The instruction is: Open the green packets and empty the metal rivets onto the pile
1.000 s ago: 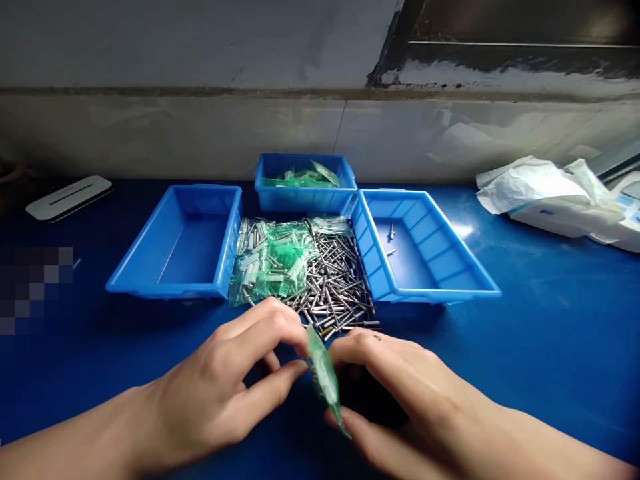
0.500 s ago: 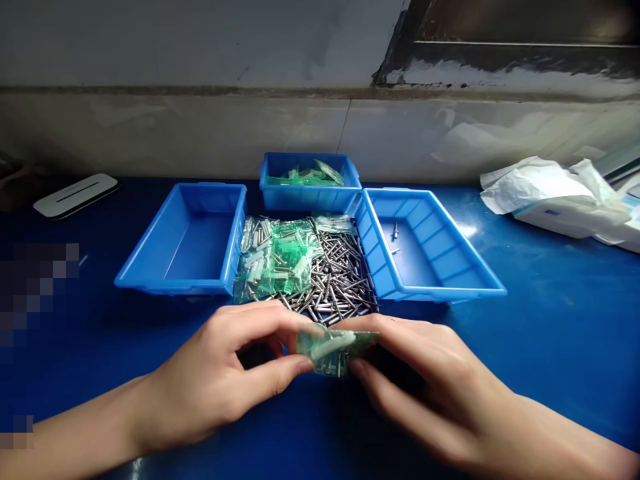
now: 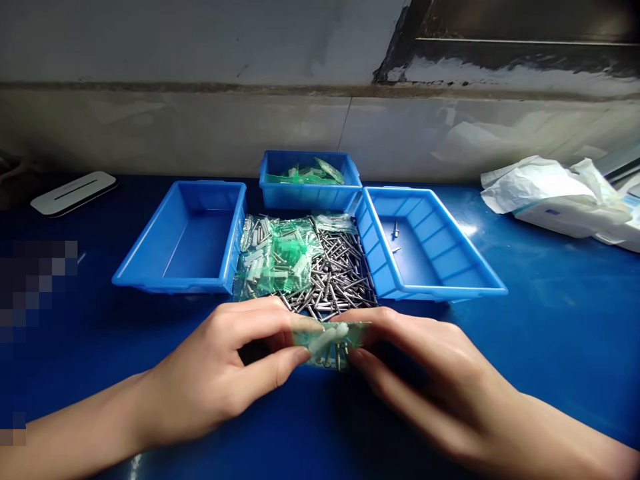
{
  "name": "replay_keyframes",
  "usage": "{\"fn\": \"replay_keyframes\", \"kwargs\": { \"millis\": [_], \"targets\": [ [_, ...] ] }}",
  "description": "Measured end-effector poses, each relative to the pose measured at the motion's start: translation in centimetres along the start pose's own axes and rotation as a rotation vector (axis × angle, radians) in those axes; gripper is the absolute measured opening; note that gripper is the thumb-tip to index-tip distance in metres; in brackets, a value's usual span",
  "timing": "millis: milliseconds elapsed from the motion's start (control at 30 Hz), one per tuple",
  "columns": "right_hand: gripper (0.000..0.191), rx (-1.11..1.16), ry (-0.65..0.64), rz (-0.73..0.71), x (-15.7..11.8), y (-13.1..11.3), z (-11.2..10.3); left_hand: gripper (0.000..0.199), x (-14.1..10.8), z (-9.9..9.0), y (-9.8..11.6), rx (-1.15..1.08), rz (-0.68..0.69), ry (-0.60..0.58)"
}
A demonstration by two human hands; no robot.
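Between my two hands is a small green-tinted plastic bag [image 3: 327, 345] with white plastic plugs and several screws showing through it. My left hand [image 3: 225, 367] pinches its left side between thumb and fingers. On the right side, my right hand [image 3: 430, 373] grips it the same way. Just beyond my fingers lies a pile of loose metal screws [image 3: 343, 273]. Similar green bags [image 3: 280, 257] of white plugs and screws lie against the pile's left side.
A blue bin [image 3: 200, 287] with a bare floor stands left, another [image 3: 445, 292] holding a few screws stands right. The back bin [image 3: 310, 197] contains green bags. A white flat device [image 3: 75, 193] lies far left; crumpled white packaging [image 3: 550, 193] lies far right.
The bag has tilted and shifted slightly up and left in my fingers, so its screws and plugs show at a different angle. Both hands keep their hold.
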State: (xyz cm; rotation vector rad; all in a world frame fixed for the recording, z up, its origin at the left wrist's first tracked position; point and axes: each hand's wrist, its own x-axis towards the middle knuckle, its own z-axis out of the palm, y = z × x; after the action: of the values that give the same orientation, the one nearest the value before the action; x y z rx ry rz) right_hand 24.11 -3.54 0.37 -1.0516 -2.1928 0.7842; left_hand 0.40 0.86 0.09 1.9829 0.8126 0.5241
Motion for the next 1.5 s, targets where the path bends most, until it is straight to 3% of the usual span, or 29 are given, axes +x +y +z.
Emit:
{"fn": "replay_keyframes", "kwargs": {
  "millis": [200, 467, 833, 1500],
  "targets": [
    [0.032, 0.003, 0.033, -0.044, -0.07, 0.0, 0.03, 0.023, 0.03, -0.03, 0.18, 0.005, -0.015, -0.004],
    [0.024, 0.093, 0.044, 0.02, 0.56, -0.44, -0.11, 0.032, 0.08, 0.08, 0.23, -0.036, -0.017, -0.02],
    [0.023, 0.105, 0.096, 0.057, 0.43, -0.55, -0.05, 0.021, 0.2, 0.06, 0.38, 0.022, 0.015, -0.031],
    [0.019, 0.003, 0.086, 0.067, 0.38, -0.26, 0.26, 0.02, 0.13, 0.04, 0.36, 0.036, 0.036, -0.048]
  ]
}}
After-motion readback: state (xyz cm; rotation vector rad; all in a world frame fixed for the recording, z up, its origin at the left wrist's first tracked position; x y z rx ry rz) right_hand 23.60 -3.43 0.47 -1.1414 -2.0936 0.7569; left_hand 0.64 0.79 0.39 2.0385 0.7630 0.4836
